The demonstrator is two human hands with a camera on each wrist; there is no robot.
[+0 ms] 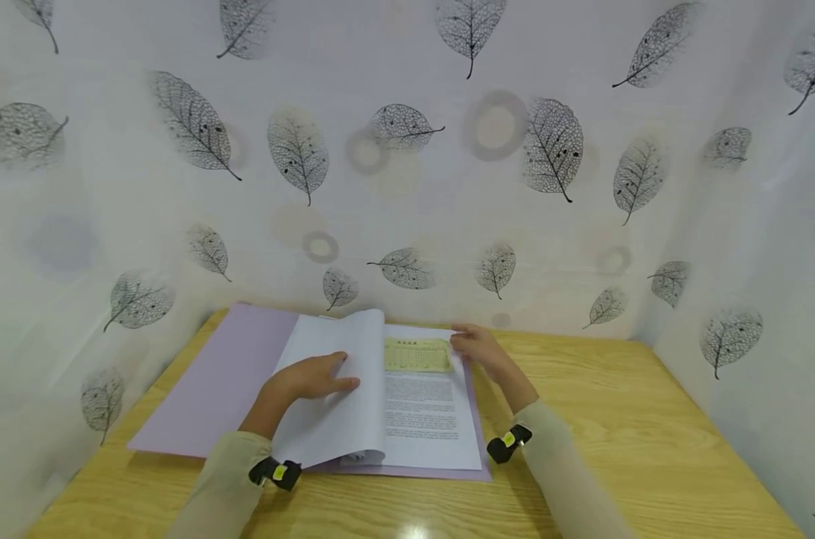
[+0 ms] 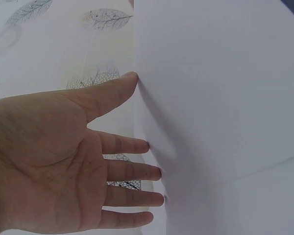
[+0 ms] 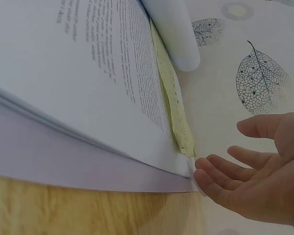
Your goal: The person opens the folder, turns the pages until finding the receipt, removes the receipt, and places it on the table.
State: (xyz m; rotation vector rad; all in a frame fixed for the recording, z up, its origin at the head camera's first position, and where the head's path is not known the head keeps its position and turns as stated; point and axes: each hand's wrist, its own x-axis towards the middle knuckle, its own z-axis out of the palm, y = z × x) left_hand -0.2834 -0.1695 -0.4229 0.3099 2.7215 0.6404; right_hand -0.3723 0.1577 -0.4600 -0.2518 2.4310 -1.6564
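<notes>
A lilac folder (image 1: 225,374) lies spread on the table with a stack of white sheets inside. My left hand (image 1: 310,376) rests against a turned-over white page (image 1: 363,419) that curls at its right edge; in the left wrist view its fingers are straight, the tips touching the paper. Below that page's edge shows a printed sheet (image 1: 420,419) with a yellow paper slip (image 1: 417,355) across its upper part. My right hand (image 1: 477,348) is at the upper right corner of the printed sheet, fingers loosely bent with nothing between them in the right wrist view.
The wood-grain table (image 1: 623,427) extends to the right of the folder. Behind it hangs a white leaf-patterned curtain (image 1: 407,202), which also closes both sides. A black wrist camera (image 1: 275,473) sits on the left sleeve, another camera (image 1: 508,443) on the right.
</notes>
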